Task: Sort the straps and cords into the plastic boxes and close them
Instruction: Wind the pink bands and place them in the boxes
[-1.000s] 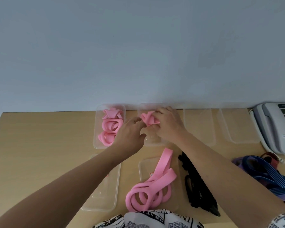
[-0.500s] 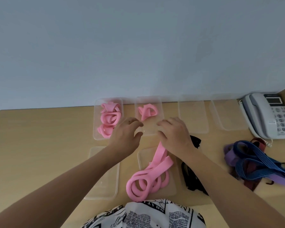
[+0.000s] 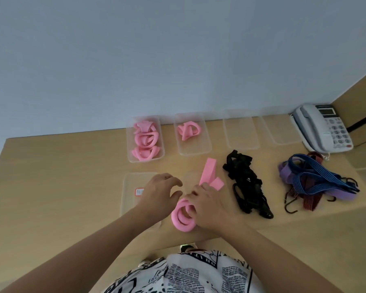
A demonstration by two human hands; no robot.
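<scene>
A loose pile of pink straps lies on a clear lid near the desk's front edge, with its ends sticking up. My right hand rests on this pile, fingers curled onto it. My left hand hovers just left of it, fingers apart and holding nothing. At the back, one clear box is full of folded pink straps. The box beside it holds one folded pink strap. Black straps and a tangle of blue, purple and red cords lie to the right.
Two more clear boxes stand at the back against the wall. A clear lid with a red label lies under my left wrist. A white desk phone sits at the back right corner.
Both hands let go of the folded pink strap in the second box and drew back to the pink pile at the front. The view has tilted and shifted.
</scene>
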